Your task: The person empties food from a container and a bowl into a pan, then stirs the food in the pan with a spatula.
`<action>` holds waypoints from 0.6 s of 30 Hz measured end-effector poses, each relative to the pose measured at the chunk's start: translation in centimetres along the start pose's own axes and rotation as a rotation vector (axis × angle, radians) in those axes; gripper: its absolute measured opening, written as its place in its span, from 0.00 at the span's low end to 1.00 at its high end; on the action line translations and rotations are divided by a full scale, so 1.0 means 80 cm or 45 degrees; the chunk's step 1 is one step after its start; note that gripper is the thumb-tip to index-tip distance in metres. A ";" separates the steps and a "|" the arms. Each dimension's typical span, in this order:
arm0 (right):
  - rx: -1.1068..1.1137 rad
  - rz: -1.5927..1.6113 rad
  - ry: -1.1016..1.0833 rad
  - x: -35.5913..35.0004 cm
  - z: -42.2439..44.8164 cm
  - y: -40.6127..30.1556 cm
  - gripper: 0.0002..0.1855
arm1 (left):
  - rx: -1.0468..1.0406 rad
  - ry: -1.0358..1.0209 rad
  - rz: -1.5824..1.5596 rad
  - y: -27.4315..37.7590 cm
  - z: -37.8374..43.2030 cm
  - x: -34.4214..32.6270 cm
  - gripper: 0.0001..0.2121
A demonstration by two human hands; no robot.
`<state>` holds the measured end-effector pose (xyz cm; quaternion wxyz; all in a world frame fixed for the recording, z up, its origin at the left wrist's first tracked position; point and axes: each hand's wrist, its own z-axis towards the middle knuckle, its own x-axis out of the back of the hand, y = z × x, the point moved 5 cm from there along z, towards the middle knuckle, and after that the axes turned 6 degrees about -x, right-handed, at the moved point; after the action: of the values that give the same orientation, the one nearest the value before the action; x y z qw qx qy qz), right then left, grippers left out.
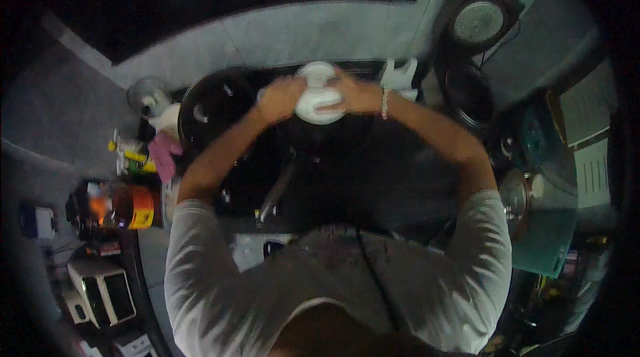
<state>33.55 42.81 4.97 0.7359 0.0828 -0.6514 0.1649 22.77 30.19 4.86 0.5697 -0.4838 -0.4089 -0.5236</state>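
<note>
Both hands meet at the far side of a black cooktop (350,182), holding a white rounded object (321,107) between them. Motion blur and dim light hide exactly what it is; it looks like a lid or dish. My left hand (281,99) grips its left side. My right hand (357,92), with a beaded bracelet (385,103) at the wrist, has its fingers on the right side. Beneath the object is a dark round shape, probably a pan, whose outline is hard to see. A long thin handle (277,187) runs from it toward my body.
A large dark pan or lid (215,112) sits left of my left hand, beside a pink cloth (165,154). A white holder (399,79) stands behind my right wrist. Farther right are a dark round pan (468,94) and a glass-topped counter (542,242). A jar (140,207) is at left.
</note>
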 end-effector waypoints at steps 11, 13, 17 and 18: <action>0.044 0.031 0.149 0.020 0.031 0.035 0.41 | -0.175 0.280 0.206 -0.044 0.019 -0.013 0.20; 0.264 -0.317 0.161 0.044 0.042 0.069 0.43 | -0.059 0.184 0.111 -0.060 0.049 0.015 0.17; 0.313 -0.539 0.089 0.033 0.042 0.058 0.37 | 0.143 0.108 -0.122 -0.074 0.056 0.019 0.16; 0.198 -0.456 -0.077 0.033 0.045 0.049 0.34 | -0.127 0.323 0.132 -0.069 0.040 0.013 0.16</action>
<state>29.06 45.56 7.68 0.7251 0.2588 -0.6333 0.0785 17.58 33.20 7.20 0.6183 -0.4620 -0.2816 -0.5700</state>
